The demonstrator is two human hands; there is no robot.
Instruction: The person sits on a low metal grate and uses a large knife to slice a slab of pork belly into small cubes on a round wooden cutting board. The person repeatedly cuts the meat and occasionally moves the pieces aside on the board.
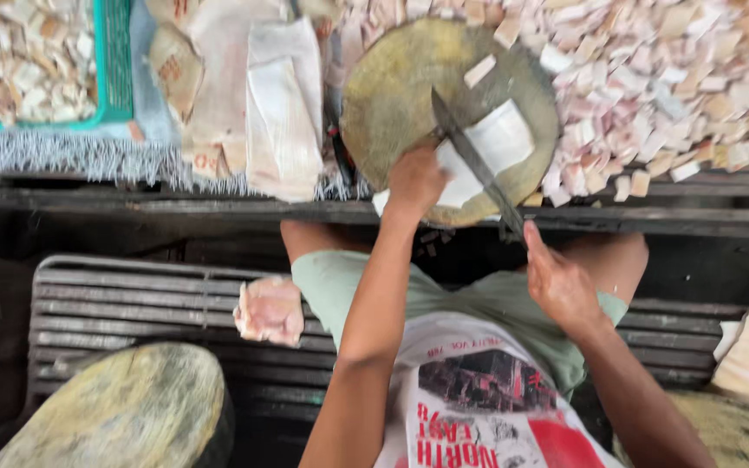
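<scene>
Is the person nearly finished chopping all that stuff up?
Lots looks done: a big heap of cut pieces lies past the round chopping block, and more fill the green basket. In hand: the left hand presses a white slab while the right hand holds the knife. Left: uncut slabs beside the block.

Dark plank bench [652, 217] across the middle. On it, at twelve o'clock, a round wooden chopping block [392, 104]; at two o'clock a heap of pale cut pieces [678, 78]; at eleven o'clock folded sacks [283, 113]; at ten o'clock a green basket [114, 61].
</scene>
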